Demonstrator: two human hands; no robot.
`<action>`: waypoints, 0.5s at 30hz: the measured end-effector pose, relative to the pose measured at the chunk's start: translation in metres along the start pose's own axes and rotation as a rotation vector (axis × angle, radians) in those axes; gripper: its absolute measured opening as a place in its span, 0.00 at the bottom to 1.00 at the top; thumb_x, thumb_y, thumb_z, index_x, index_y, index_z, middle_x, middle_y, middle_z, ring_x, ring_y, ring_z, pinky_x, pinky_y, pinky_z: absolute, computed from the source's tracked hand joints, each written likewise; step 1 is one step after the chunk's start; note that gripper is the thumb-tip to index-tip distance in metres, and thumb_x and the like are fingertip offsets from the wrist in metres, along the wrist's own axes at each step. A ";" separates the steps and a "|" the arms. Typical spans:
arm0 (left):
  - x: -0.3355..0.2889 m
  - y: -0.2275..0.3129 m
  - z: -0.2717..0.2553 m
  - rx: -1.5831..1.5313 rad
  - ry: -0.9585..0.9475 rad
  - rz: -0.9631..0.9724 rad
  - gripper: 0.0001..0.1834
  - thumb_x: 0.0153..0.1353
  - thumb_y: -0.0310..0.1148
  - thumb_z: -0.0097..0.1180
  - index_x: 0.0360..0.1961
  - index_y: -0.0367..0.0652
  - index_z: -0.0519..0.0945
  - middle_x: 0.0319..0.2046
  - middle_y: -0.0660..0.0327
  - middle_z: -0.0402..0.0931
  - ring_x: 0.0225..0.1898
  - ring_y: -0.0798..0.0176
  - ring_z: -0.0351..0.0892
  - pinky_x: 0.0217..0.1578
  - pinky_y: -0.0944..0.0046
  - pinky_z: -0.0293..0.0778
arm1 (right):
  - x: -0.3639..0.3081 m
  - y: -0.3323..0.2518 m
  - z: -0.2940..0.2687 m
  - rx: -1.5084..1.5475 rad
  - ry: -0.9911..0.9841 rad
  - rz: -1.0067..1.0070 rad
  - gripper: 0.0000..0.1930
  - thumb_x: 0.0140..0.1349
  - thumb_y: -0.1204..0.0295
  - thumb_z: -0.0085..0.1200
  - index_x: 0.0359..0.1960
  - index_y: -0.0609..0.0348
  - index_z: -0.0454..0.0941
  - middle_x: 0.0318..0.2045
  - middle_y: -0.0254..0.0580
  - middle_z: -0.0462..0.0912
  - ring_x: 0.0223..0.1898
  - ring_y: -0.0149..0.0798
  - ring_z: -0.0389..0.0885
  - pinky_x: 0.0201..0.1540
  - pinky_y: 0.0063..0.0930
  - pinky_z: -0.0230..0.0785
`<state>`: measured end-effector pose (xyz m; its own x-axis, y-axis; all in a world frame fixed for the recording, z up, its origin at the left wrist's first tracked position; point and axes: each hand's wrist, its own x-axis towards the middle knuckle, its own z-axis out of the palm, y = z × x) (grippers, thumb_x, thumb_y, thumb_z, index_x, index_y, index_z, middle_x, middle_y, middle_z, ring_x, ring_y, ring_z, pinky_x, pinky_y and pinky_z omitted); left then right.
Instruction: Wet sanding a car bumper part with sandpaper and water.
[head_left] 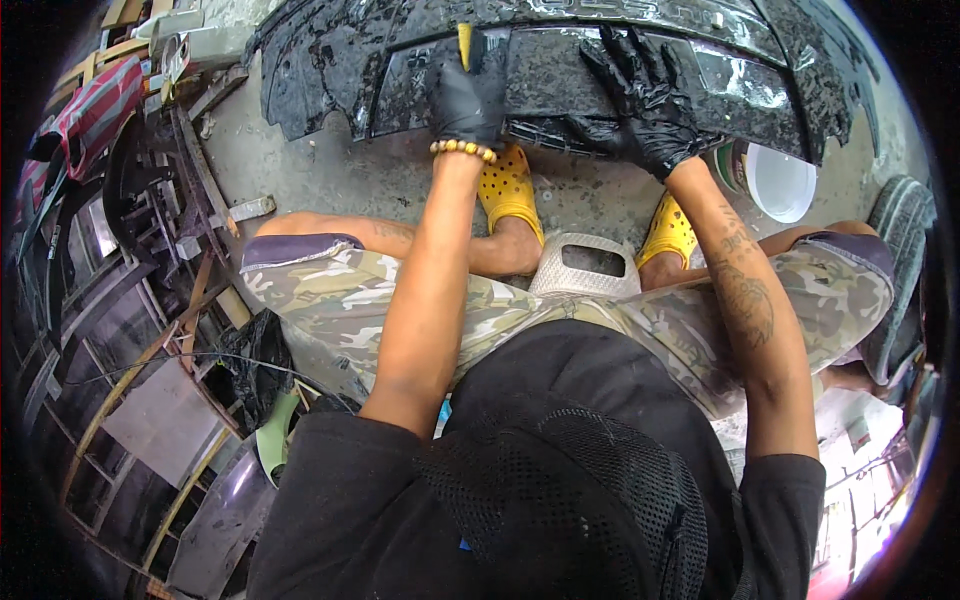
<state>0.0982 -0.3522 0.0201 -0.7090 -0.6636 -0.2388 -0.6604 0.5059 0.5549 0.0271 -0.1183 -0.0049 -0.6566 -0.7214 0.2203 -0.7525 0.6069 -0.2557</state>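
Note:
A large black panel (pixel 548 78), wet and mottled and looking like a car body part, lies across the far side in front of me. My left hand (pixel 468 100), in a black glove, is over its left-middle part. The fingers are closed round a thin yellow piece (pixel 465 47), whose end sticks up between them; its kind is not clear. Right of it, my gloved right hand (pixel 645 105) rests on the panel with its fingers spread, gripping nothing I can see. A beaded bracelet (pixel 462 150) circles my left wrist.
A white bucket (pixel 782 184) stands under the panel's right end. My feet, in yellow clogs (pixel 508 188), flank a pale plastic stool (pixel 585 280) beneath me. Metal frames, wood scraps and a black plastic bag (pixel 253 365) crowd the left. A dark grey rounded object (pixel 897 270) is at right.

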 end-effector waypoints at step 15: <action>-0.002 0.003 0.004 -0.148 0.055 0.004 0.17 0.59 0.42 0.69 0.33 0.36 0.84 0.29 0.57 0.86 0.29 0.63 0.83 0.33 0.58 0.77 | 0.000 0.000 0.000 -0.066 -0.093 0.027 0.43 0.58 0.37 0.53 0.75 0.35 0.58 0.77 0.42 0.53 0.77 0.54 0.48 0.75 0.63 0.36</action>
<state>0.0961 -0.3469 0.0188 -0.6944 -0.6928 -0.1947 -0.6109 0.4245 0.6682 0.0267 -0.1184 -0.0047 -0.6717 -0.7302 0.1252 -0.7381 0.6451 -0.1975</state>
